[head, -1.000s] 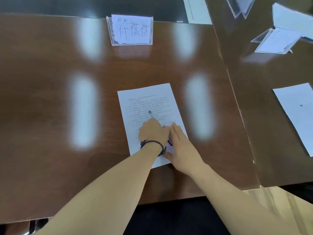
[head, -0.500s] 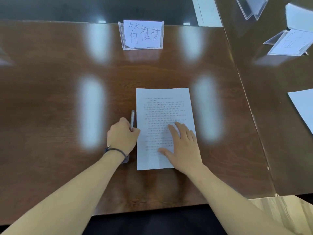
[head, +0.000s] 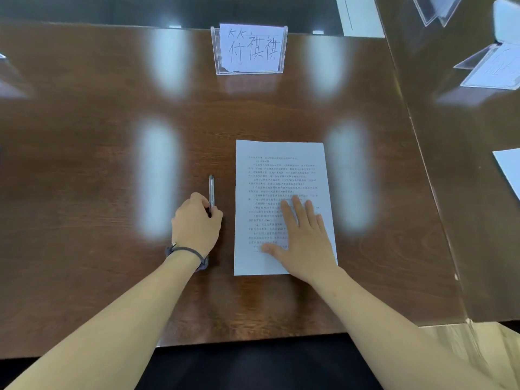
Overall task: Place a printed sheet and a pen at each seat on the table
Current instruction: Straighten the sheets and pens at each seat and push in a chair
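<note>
A printed sheet (head: 281, 175) lies flat on the brown table (head: 98, 164), squared to its near edge. My right hand (head: 302, 240) rests palm down on the sheet's lower half, fingers spread. To the left of the sheet lies a slim silver pen (head: 211, 190), pointing away from me. My left hand (head: 197, 223), with a dark band at the wrist, is closed around the pen's near end and holds it against the table.
A clear name stand (head: 250, 49) with handwritten characters stands at the far edge, behind the sheet. On the adjoining table to the right lie another white sheet (head: 509, 170) and more name stands (head: 495, 68). A further paper (head: 360, 15) lies beyond.
My left hand carried the pen off the sheet to its left side and laid it on the table. The right hand stayed flat on the sheet, which now lies straight.
</note>
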